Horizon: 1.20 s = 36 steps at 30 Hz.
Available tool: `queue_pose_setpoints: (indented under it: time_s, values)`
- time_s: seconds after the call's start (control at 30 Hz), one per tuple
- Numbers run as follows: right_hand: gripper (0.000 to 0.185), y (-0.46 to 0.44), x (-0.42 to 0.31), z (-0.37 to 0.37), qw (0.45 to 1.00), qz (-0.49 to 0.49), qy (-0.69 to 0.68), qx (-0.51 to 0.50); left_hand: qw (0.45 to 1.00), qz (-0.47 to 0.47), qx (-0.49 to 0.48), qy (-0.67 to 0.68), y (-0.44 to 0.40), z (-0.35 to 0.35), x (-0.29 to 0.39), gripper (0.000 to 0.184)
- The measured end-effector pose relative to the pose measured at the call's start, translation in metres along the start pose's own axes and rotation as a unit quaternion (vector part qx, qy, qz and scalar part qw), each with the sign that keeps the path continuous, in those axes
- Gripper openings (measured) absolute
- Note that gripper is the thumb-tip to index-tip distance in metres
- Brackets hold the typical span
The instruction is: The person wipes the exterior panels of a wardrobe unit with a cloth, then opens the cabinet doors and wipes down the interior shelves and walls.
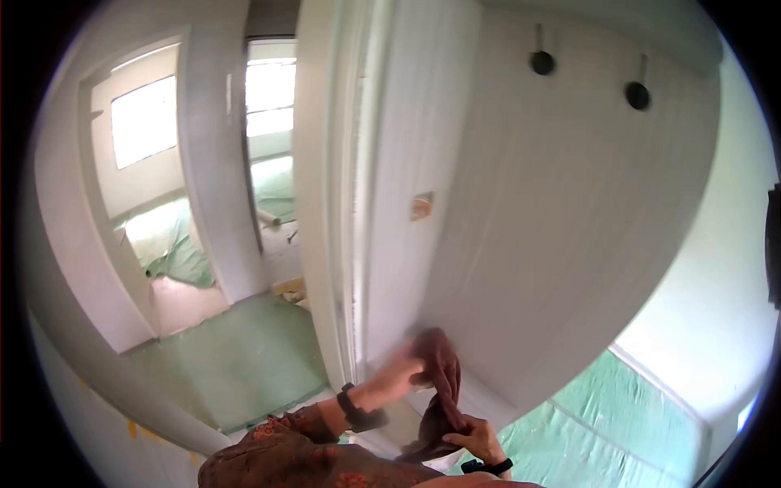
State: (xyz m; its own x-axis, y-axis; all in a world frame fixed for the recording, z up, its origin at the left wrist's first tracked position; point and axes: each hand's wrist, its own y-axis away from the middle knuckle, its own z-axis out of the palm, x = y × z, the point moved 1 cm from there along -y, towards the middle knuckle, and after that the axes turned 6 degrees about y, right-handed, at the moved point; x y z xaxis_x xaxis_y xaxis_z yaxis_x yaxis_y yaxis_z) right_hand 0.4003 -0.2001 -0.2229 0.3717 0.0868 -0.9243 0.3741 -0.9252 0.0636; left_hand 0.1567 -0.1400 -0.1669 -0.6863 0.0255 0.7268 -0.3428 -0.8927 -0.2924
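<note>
A dark reddish-brown cloth (440,370) hangs bunched and twisted between my hands, low in the middle of the view. My left hand (399,376) grips its upper part; that hand is blurred by motion and some of its fingers are hidden by the folds. Lower down and to the right, my right hand (478,442) pinches the cloth with the thumb on top. Each wrist wears a dark band. Behind the cloth rises a pale wall (561,211), and I cannot tell whether the fabric touches it.
Green sheeting (244,358) covers the floor at left, and more green film (602,415) lies at lower right. A white door frame (325,163) stands beside my left arm. Two dark round fittings (542,62) are on the wall above, near an uncovered wall box (421,206).
</note>
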Motion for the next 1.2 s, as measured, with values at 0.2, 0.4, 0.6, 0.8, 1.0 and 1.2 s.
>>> queue_pose_setpoints:
  time_s: [0.2, 0.4, 0.6, 0.8, 1.0, 1.2]
  values:
    - [0.024, 0.05, 0.054, 0.012, 0.989, 0.069, -0.009, -0.127, 0.974, 0.121, 0.014, -0.189, -0.006, 0.069, 0.016, 0.036]
    - [0.018, 0.067, 0.088, -0.03, 0.993, -0.071, 0.09, 0.0, 0.971, 0.157, -0.005, -0.179, -0.013, 0.108, 0.036, 0.044]
    - [0.036, 0.078, -0.127, -0.115, 0.956, -0.203, 0.06, 0.205, 0.966, 0.103, -0.058, -0.229, -0.014, 0.085, -0.048, 0.049]
    - [0.061, 0.049, -0.189, -0.144, 0.798, -0.45, 0.349, 0.198, 0.946, 0.163, -0.076, -0.27, -0.033, 0.203, -0.02, 0.069]
    - [0.064, 0.008, -0.208, -0.192, 0.681, -0.482, 0.422, 0.355, 0.969, 0.136, -0.206, -0.017, -0.11, 0.204, -0.016, 0.068]
    - [0.054, -0.01, -0.311, -0.261, 0.577, -0.548, 0.411, 0.444, 0.888, 0.284, -0.153, -0.328, -0.162, 0.207, 0.026, 0.054]
